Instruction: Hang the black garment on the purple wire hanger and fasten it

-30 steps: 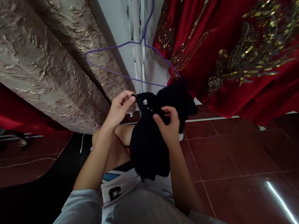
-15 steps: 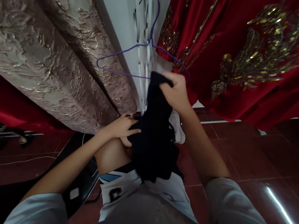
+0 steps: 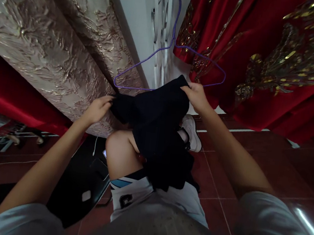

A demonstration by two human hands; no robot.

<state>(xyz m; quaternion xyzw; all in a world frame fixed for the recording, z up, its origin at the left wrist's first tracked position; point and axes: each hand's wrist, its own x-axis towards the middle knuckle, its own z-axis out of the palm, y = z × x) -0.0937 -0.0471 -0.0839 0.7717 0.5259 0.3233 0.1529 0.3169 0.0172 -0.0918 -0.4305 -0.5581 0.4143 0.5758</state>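
Note:
A dark garment (image 3: pixel 159 121), nearly black, lies across my lap and stretches up between my hands. Its exact kind is hard to make out. My left hand (image 3: pixel 100 107) pinches one end of it at the left, beside the textured beige fabric. At the upper right, my right hand (image 3: pixel 197 96) grips another edge between thumb and fingers. Behind the cloth hangs a purple wire hanger (image 3: pixel 173 43), with nothing on it; part of its lower bar is hidden by the garment.
Embossed beige fabric (image 3: pixel 53 51) hangs at the left, and red satin with gold sequins (image 3: pixel 263 92) at the right. A white metal rack (image 3: pixel 162 30) stands between. A low black table (image 3: pixel 74 183) holds a white case (image 3: pixel 86 195) and a phone (image 3: pixel 99 169). Below is a red tiled floor (image 3: pixel 218 178).
My left hand has moved up and left, pulling one end of the garment out sideways. My right hand has shifted slightly right and down, and the cloth is spread wider.

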